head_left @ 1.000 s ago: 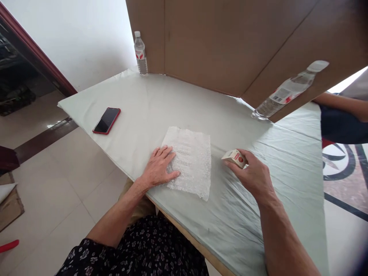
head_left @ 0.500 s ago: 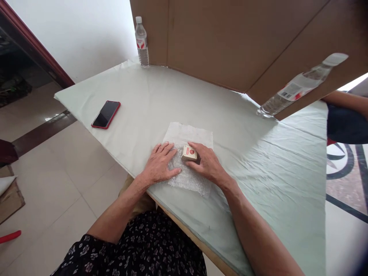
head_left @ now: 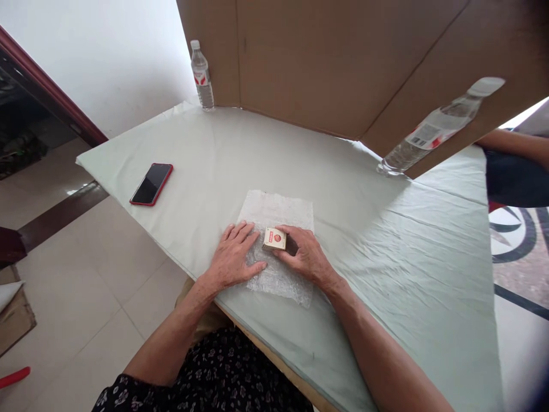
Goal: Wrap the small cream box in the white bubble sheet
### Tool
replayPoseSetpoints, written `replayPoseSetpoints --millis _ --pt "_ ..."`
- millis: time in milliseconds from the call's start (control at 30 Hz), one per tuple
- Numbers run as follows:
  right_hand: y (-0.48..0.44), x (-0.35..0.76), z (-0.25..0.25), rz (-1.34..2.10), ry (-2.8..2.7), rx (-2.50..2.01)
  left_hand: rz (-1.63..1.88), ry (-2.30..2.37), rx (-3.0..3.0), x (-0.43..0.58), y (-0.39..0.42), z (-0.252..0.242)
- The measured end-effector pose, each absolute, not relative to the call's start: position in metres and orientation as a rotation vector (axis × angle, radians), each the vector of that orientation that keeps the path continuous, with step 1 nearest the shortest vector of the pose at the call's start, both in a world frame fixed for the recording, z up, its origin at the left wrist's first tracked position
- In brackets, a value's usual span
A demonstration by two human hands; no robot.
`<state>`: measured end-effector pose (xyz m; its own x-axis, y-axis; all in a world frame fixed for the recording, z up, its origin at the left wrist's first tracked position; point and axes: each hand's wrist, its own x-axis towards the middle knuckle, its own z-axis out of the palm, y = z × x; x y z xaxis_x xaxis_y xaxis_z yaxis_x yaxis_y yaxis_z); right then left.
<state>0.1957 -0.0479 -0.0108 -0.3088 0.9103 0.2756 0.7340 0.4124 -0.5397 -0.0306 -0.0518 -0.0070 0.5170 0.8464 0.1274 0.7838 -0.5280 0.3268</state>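
A small cream-coloured cardboard box (head_left: pixel 275 238) with a red print on top sits on a sheet of bubble wrap (head_left: pixel 281 209). My right hand (head_left: pixel 302 252) grips the box from its right side, thumb at the near edge and fingers at the far edge. To the left of the box my left hand (head_left: pixel 234 254) lies flat, fingers apart, partly on the bubble wrap's left edge and partly on the cloth. Nothing is held in it. The underside of the box is hidden.
The table wears a pale green cloth (head_left: pixel 364 229). A phone with a red case (head_left: pixel 151 184) lies at the left edge. Water bottles (head_left: pixel 202 77) stand before a tall cardboard screen (head_left: pixel 300 68), one left, another (head_left: pixel 441 126) right. Another person's arm (head_left: pixel 514 143) shows at the far right.
The camera view has shifted slightly. The right hand still holds the box, which has turned a little and stays near the left hand. The left hand keeps its flat pose.
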Motion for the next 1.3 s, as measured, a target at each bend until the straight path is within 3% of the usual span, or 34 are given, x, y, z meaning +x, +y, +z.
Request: replayPoseSetpoints --millis 233,500,833,1033,1300 --pt "-0.051 0.198 -0.009 0.468 -2.106 -1.374 0.577 1.318 2.479 -0.042 -0.063 0.002" --pt "-0.050 0.210 0.000 0.697 -2.068 -1.352 0.409 1.085 2.665 -0.058 -0.085 0.016" --pt "-0.060 0.229 0.044 0.799 -2.047 -1.346 1.008 1.227 2.395 -0.020 -0.051 0.026" --pt "-0.063 0.220 0.045 0.664 -1.955 -1.490 0.923 1.313 2.076 -0.010 -0.029 0.029" --pt "-0.051 0.207 0.021 0.933 -1.610 -1.453 0.846 1.248 1.750 -0.006 -0.025 0.028"
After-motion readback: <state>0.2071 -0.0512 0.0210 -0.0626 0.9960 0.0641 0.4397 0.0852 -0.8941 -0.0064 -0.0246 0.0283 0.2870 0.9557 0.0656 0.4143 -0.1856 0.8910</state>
